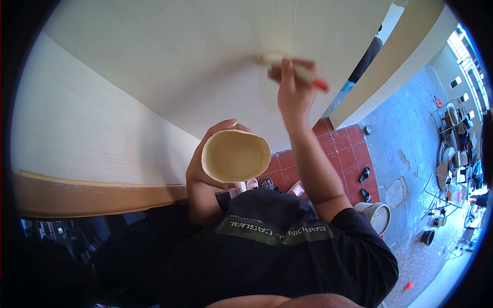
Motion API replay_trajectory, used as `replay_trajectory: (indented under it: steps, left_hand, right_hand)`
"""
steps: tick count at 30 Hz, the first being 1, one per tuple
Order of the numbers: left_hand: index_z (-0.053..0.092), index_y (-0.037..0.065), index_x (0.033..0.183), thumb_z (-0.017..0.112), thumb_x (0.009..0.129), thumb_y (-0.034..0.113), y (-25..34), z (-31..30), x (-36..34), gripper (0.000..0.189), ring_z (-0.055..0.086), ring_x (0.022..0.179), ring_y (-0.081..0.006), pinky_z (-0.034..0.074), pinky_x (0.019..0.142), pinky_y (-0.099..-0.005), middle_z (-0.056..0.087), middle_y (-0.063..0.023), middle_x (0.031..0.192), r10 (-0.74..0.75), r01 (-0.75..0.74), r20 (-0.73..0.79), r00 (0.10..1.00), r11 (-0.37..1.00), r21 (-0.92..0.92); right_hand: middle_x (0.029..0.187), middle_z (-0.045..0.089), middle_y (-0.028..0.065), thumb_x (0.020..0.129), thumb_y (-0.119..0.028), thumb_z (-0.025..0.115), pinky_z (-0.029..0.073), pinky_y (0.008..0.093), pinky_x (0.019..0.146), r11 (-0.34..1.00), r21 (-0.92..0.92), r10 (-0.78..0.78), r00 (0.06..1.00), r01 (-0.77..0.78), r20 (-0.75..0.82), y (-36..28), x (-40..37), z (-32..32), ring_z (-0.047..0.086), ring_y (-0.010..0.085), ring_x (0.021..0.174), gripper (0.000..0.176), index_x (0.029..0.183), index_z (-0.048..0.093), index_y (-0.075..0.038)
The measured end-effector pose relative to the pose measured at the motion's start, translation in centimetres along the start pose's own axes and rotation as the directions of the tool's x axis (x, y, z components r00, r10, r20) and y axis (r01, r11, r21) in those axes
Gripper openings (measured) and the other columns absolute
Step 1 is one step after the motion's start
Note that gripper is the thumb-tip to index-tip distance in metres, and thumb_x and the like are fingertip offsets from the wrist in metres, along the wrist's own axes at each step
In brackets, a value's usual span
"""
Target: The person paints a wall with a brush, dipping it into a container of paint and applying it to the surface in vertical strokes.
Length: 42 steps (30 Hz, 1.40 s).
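Observation:
In the head view, my right hand (pixel 295 84) is closed round the handle of a paintbrush (pixel 308 77) with a red end. Its bristle end, blurred by motion, is at the cream wall (pixel 205 56), where fresh streaks run above it. My left hand (pixel 205 149) grips a cut-open paint container (pixel 236 155) from its left side, in front of my chest. Its mouth faces me, and the inside is coated in cream. The container hides part of the left fingers.
Red floor tiles (pixel 343 149) lie below, with sandals (pixel 364 174) on them. A white bucket (pixel 379 218) stands near my right elbow. A pillar (pixel 390 66) rises to the right. Beyond it, dish racks (pixel 452 123) and cookware line the blue-grey floor (pixel 395 154).

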<state>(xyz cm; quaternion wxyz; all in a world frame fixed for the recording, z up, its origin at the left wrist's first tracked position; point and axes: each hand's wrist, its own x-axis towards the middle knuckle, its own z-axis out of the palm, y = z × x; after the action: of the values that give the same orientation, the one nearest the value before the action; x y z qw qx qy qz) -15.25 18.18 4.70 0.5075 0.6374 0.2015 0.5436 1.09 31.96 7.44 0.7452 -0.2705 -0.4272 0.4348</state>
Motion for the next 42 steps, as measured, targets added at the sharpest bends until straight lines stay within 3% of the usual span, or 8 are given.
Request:
replay_trajectory:
  steps: [6,14,21,26,28,31,35,42]
  left_hand:
    - [0.03,0.004,0.143,0.095,0.044,0.016,0.1,0.5,0.1,0.118,0.051,0.12,-0.0278,0.043,0.096,-0.0404,0.049,-0.018,0.13,-0.015,0.015,-0.008,1.0,1.0,0.019]
    - [0.03,0.004,0.143,0.094,0.05,0.013,1.2,1.1,0.0,0.113,0.05,0.122,-0.0262,0.043,0.098,-0.0409,0.05,-0.0176,0.131,-0.094,0.094,0.016,0.995,0.996,0.011]
    - [0.032,0.008,0.142,0.092,0.05,0.01,0.5,0.9,0.7,0.11,0.051,0.12,-0.0269,0.044,0.096,-0.042,0.051,-0.0162,0.13,-0.103,0.098,0.047,0.994,0.99,0.101]
    - [0.029,0.005,0.144,0.093,0.053,0.015,1.1,1.5,0.7,0.112,0.05,0.12,-0.0214,0.042,0.098,-0.0371,0.051,-0.011,0.131,-0.067,0.062,0.046,0.997,0.992,0.109]
    - [0.028,0.005,0.144,0.093,0.053,0.015,1.5,1.6,0.9,0.111,0.05,0.121,-0.0219,0.042,0.098,-0.0373,0.051,-0.0112,0.131,-0.051,0.051,0.005,0.999,0.993,0.107]
    - [0.028,0.004,0.143,0.092,0.054,0.014,1.8,2.4,0.1,0.111,0.05,0.121,-0.0214,0.042,0.098,-0.0371,0.051,-0.011,0.131,-0.034,0.041,-0.043,0.998,0.984,0.171]
    - [0.028,0.005,0.143,0.092,0.054,0.013,1.3,2.5,-1.0,0.111,0.05,0.12,-0.0206,0.042,0.098,-0.0366,0.052,-0.0104,0.13,-0.045,0.063,-0.128,0.991,0.988,0.139]
    - [0.029,0.005,0.143,0.093,0.054,0.015,2.7,3.2,0.2,0.111,0.05,0.119,-0.0199,0.041,0.098,-0.0358,0.053,-0.0102,0.127,-0.07,0.117,-0.195,0.978,0.964,0.238]
  right_hand:
    - [0.073,0.062,0.0117,0.092,-0.013,0.061,0.057,0.0288,0.062,0.858,-0.095,-0.499,0.863,0.505,0.078,-5.9,4.3,2.5,0.068,0.02,0.07,0.023,0.095,0.043,0.001]
    - [0.069,0.065,0.0109,0.083,-0.015,0.071,0.05,0.0329,0.056,0.692,-0.66,-0.212,0.956,0.294,0.203,4.9,-4.2,-7.3,0.066,0.0203,0.062,0.019,0.081,0.055,-0.005]
    - [0.059,0.063,0.0042,0.089,-0.015,0.064,0.047,0.0274,0.05,0.867,-0.48,-0.049,0.981,0.134,0.186,-2.1,4.3,-3.0,0.061,0.0094,0.054,0.019,0.078,0.054,-0.005]
    - [0.054,0.06,0.0047,0.085,-0.02,0.067,0.047,0.0274,0.05,0.728,-0.386,-0.561,0.816,0.566,0.138,-14.9,12.8,5.9,0.059,0.0123,0.049,0.024,0.074,0.052,-0.004]
    - [0.061,0.066,0.0104,0.086,-0.027,0.066,0.052,0.0261,0.055,0.788,-0.436,-0.429,0.896,0.435,0.118,-20.8,14.5,9.2,0.066,0.0173,0.054,0.031,0.092,0.057,0.002]
    - [0.07,0.062,0.008,0.089,-0.013,0.063,0.05,0.0283,0.052,0.879,-0.008,-0.451,0.836,0.477,0.312,-23.5,17.6,9.7,0.061,0.0138,0.061,0.012,0.086,0.057,-0.003]
    - [0.079,0.069,0.0134,0.085,-0.017,0.066,0.054,0.0268,0.059,0.62,-0.089,-0.687,0.594,0.78,0.419,-23.3,18.5,7.2,0.069,0.0175,0.067,0.028,0.105,0.055,-0.001]
    - [0.099,0.069,0.0088,0.079,-0.008,0.07,0.056,0.0316,0.077,-0.302,0.07,-0.679,-0.266,0.951,0.684,-28.0,24.0,10.9,0.067,0.0239,0.09,0.031,0.11,0.066,-0.012]
